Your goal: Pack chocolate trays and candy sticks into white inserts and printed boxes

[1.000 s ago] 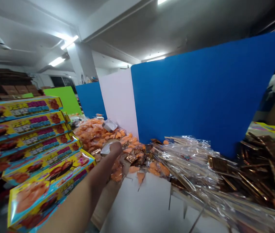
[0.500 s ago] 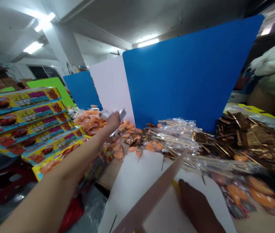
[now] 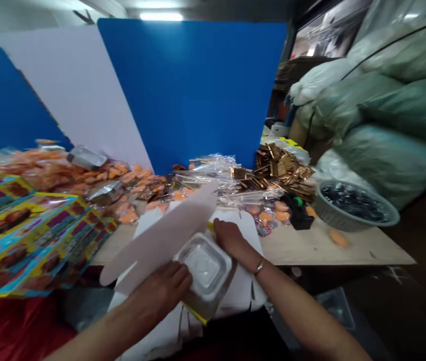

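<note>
Head view, my log: left hand [image 3: 162,288] grips clear plastic tray [image 3: 203,265], right hand [image 3: 231,239] beside it; white card flap [image 3: 160,240] could knock it loose.

A person's left hand [image 3: 162,286] is gripping a clear plastic tray [image 3: 203,265] by its lower edge, while the right hand [image 3: 230,239], wearing a bracelet [image 3: 260,267], is pressing against its upper corner. A white card flap [image 3: 156,245] is rising beside the tray, and orange wrapped pieces [image 3: 128,216] are lying heaped beyond it on the wooden table [image 3: 329,250].
</note>
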`<state>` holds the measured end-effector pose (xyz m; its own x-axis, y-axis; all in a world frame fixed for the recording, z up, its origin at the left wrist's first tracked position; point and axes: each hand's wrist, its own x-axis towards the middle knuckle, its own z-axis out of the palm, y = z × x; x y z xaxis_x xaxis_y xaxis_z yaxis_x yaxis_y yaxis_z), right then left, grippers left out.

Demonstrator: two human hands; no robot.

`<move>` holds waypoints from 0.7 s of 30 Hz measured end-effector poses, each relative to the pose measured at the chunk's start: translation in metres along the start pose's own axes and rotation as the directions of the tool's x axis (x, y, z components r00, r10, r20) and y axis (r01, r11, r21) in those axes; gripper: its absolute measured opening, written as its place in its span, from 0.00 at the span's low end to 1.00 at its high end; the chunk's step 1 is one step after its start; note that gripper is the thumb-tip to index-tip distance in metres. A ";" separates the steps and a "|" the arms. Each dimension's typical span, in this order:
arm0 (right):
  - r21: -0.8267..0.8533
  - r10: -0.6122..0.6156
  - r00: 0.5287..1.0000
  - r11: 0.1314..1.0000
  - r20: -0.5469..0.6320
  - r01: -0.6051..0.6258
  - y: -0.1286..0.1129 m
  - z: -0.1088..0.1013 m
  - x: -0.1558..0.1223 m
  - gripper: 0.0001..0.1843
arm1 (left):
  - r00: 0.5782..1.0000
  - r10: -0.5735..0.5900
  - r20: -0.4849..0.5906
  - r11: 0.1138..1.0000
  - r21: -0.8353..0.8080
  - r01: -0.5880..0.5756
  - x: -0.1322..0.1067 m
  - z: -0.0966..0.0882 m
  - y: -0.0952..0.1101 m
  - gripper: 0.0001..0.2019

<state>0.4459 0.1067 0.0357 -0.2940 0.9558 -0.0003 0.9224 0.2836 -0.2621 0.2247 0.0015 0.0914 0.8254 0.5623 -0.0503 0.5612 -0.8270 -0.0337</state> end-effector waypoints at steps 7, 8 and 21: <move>0.021 0.045 0.997 0.999 -0.059 -0.044 -0.008 -0.005 0.001 0.12 | 0.974 -0.169 0.154 0.964 -0.179 0.195 0.045 -0.002 -0.004 0.28; 0.042 0.049 0.996 0.998 -0.074 -0.046 -0.002 -0.007 -0.002 0.11 | 0.956 -0.208 0.208 0.949 -0.196 0.249 0.057 0.005 -0.003 0.31; 0.024 0.381 0.894 0.922 -0.236 -0.386 0.135 0.033 -0.095 0.13 | 0.934 -0.120 0.335 0.928 -0.295 0.225 0.096 0.040 -0.048 0.39</move>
<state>0.5903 0.0522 -0.0313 0.1474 0.9808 0.1278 0.9580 -0.1094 -0.2649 0.2747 0.0953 0.0482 0.6836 0.6245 -0.3778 0.7249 -0.6410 0.2521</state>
